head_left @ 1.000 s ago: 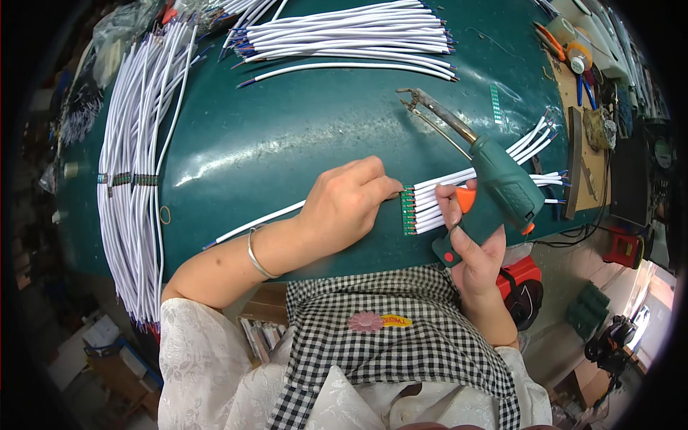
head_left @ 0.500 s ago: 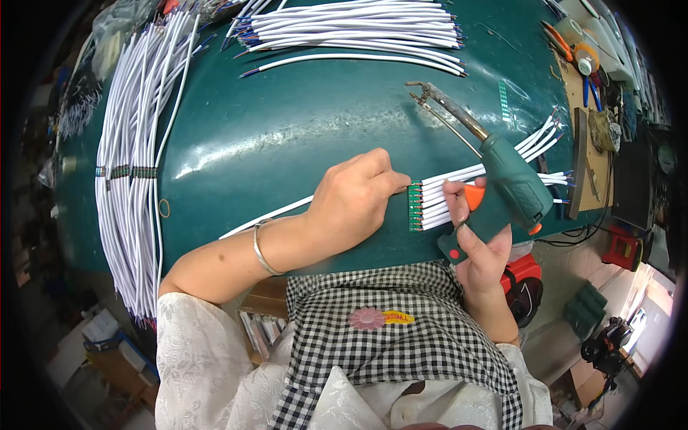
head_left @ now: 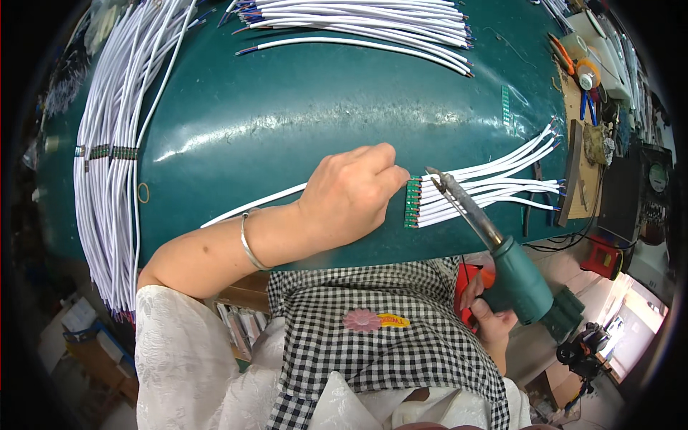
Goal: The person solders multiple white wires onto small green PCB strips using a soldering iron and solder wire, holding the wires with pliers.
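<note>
My left hand [head_left: 351,186] is closed in a pinch on a white cable [head_left: 251,206], whose tail runs out to the left behind my wrist. Its fingertips meet the upper end of a small green circuit board strip [head_left: 413,203]. Several white cables [head_left: 494,188] fan out to the right from that strip, with bare ends at the far side. My right hand [head_left: 489,319] grips a green soldering gun [head_left: 522,276] by its handle. The gun's metal tip points up and left, over the cables just right of the strip; I cannot tell whether it touches them.
White cables lie in a pile [head_left: 358,21] at the back, and a tied cable bundle [head_left: 107,193] hangs over the left edge. A rubber band [head_left: 143,193] lies beside it. Another green strip [head_left: 506,107], pliers [head_left: 562,54] and a wooden board [head_left: 591,161] are at the right.
The soldering gun has moved down and toward me, bringing its tip from above the table to near the strip's cables. My left hand stays at the strip, still pinching.
</note>
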Demonstrator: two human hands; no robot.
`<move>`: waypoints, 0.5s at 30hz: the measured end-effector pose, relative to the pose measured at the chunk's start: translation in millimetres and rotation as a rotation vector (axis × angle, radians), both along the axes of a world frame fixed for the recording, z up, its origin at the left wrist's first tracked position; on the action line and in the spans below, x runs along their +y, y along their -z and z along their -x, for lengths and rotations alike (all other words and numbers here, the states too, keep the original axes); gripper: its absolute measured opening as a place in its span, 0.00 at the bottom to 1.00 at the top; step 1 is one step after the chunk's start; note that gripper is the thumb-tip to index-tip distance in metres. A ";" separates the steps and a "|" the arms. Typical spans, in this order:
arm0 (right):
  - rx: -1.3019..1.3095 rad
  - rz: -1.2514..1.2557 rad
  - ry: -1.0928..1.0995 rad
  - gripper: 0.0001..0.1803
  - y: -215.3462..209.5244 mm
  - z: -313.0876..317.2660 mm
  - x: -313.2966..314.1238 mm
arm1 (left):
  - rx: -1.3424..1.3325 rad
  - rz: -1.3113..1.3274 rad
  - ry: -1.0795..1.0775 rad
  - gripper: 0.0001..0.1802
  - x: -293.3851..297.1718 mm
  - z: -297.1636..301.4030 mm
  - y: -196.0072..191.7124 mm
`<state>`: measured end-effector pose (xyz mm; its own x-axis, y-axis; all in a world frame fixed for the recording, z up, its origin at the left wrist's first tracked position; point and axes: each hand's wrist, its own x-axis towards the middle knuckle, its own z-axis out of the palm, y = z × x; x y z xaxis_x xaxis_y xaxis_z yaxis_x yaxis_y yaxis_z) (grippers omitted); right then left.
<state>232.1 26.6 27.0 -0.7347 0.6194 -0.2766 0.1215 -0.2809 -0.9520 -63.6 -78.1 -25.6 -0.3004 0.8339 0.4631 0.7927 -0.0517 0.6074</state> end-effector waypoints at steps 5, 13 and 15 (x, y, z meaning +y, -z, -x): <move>-0.135 -0.241 -0.128 0.15 12.2 -9.0 1.8 | 0.020 0.012 0.008 0.09 1.7 -0.3 -0.1; -0.130 -0.232 -0.088 0.11 7.8 -2.6 0.6 | -0.002 0.017 0.015 0.08 2.8 0.8 -3.0; -0.096 -0.231 -0.080 0.12 10.0 -3.3 1.3 | 0.001 0.023 0.017 0.08 2.9 0.3 -3.1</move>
<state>235.4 27.9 17.0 -0.7610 0.6155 -0.2051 0.2270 -0.0436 -0.9729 -63.9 -75.3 -22.5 -0.2862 0.8491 0.4440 0.7922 -0.0510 0.6082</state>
